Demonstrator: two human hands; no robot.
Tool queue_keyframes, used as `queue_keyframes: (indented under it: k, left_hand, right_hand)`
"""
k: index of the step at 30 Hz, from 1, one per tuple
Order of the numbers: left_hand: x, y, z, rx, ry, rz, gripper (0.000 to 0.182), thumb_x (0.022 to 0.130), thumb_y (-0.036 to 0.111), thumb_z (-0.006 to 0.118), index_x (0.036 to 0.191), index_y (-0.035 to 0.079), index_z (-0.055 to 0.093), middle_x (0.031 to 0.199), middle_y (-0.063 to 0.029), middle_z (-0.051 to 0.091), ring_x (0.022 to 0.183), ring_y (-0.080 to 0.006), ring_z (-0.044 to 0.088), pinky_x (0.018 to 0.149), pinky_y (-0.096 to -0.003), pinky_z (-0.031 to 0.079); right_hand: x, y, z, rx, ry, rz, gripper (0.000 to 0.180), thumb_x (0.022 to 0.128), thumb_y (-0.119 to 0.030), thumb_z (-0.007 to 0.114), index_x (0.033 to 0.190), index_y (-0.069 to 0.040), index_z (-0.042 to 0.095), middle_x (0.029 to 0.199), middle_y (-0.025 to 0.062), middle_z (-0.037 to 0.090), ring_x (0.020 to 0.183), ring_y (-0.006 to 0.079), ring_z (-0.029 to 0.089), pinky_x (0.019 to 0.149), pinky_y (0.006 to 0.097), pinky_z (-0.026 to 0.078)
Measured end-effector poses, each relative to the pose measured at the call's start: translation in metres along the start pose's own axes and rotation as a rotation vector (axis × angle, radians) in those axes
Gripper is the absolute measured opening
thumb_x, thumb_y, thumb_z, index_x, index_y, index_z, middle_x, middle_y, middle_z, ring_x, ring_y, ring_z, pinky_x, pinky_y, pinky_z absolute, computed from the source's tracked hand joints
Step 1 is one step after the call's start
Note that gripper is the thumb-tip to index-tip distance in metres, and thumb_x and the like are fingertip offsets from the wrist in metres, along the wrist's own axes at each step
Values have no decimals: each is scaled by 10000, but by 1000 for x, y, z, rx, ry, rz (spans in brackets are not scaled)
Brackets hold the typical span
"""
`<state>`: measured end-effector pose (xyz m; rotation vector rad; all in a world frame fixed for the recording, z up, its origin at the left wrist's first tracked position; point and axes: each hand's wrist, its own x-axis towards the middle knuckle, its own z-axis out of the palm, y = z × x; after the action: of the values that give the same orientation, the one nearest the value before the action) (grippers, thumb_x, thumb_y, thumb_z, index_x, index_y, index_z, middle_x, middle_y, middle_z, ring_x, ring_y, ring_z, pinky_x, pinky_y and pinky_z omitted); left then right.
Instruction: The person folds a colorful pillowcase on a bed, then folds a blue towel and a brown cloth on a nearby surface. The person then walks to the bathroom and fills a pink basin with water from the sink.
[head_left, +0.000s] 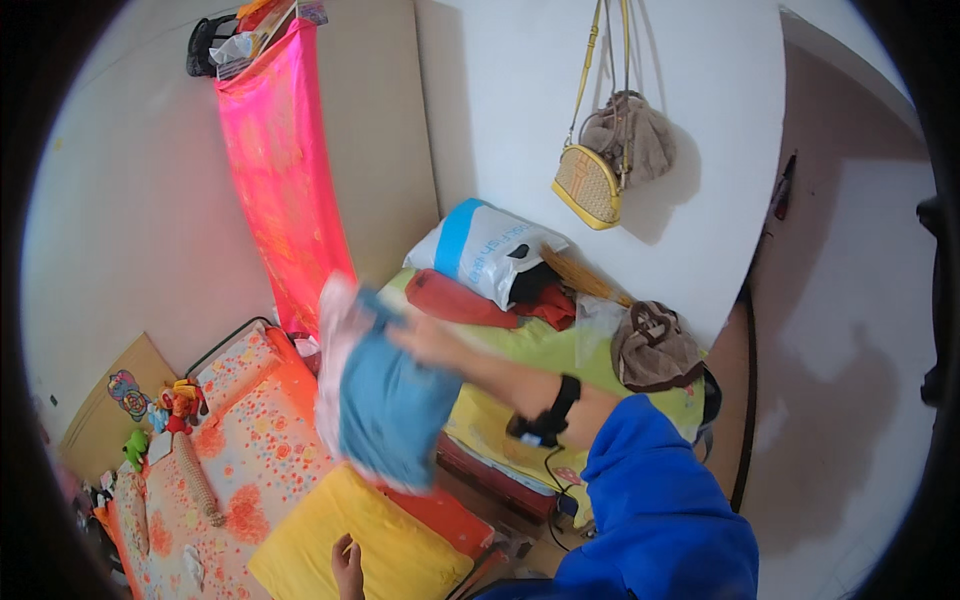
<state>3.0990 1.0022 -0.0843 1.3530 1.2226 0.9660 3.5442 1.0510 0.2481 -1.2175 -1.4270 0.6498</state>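
Note:
My right hand (424, 339) grips a blue garment with pale pink cloth (397, 405) by its upper edge. The cloth hangs blurred in the air, between the flowered bed and the green-covered surface. Low in the view, my left hand (347, 559) is over a yellow pillow (382, 532), holding nothing, its fingers partly curled. Whether it touches the pillow cannot be told. The pillow lies on the near corner of the bed.
Soft toys (178, 405) and a knitted long item (196, 480) lie on the bed (277, 427). A white-and-blue plastic bag (487, 251), a straw broom (585, 277) and a brown bag (656, 349) rest on the green cover (540, 352). A yellow-trimmed handbag (590, 184) hangs on the wall.

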Motion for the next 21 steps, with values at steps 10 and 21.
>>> queue_keyframes:
  k: [10, 21]
  left_hand:
    - [-95, -61, -42, -219, 195, -427, 438, 974, 263, 677, 1353, 53, 614, 1221, -77, 661, 1097, -153, 589, 920, -347, 507]
    - [-30, -22, 40, -136, -37, -549, 419, 981, 228, 663, 1354, 47, 606, 1221, -90, 656, 1081, -171, 616, 913, -327, 514]
  right_hand:
    - [105, 114, -256, 707, 962, 7, 436, 1019, -333, 579, 1300, -4, 532, 1174, 181, 633, 1024, 306, 664, 847, 474, 571]
    - [29, 260, -307, 482, 1060, 330, 351, 955, -258, 674, 1184, -4, 594, 1023, 93, 647, 835, 217, 635, 684, 359, 552]
